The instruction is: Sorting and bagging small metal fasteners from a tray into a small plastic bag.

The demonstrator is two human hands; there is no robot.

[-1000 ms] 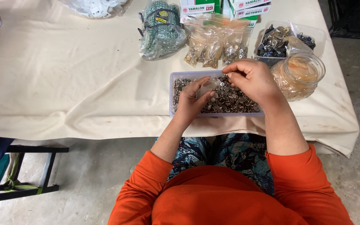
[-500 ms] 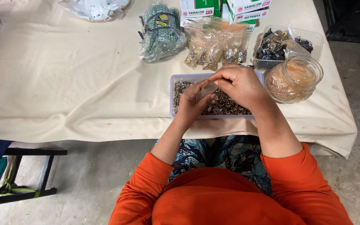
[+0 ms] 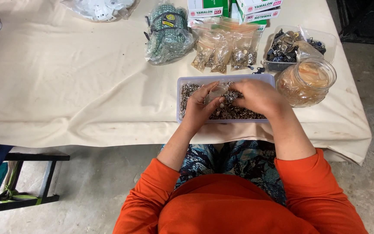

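my left hand [image 3: 201,108] sits just right of centre frame, fingers curled round a small clear plastic bag [image 3: 217,92], pinching it at thumb and fingertips so its mouth tips toward the other hand. my right hand [image 3: 258,96] is beside it, nearly touching, knuckles up and fingers bent down into the heap; i cannot tell whether it has anything pinched (the fingertips are hidden under the back of the hand). both hands hover inside a shallow pale lilac tray [image 3: 182,82] filled with small metal fittings [image 3: 234,113], silvery and dark, lying in a loose pile. the tray rests near the front edge of a table draped in a cream cloth [image 3: 74,82].

just right of the tray stands a round clear jar [image 3: 307,82] with yellowish stuff inside. above that, toward the upper right of the frame, a clear tub [image 3: 321,41] holds dark metal pieces. directly above the tray lie three small clear bags of metal bits [image 3: 224,50], and to their left a bundle of green woven stuff wrapped in plastic [image 3: 166,32]. at the top edge sit green and white boxes [image 3: 230,8].
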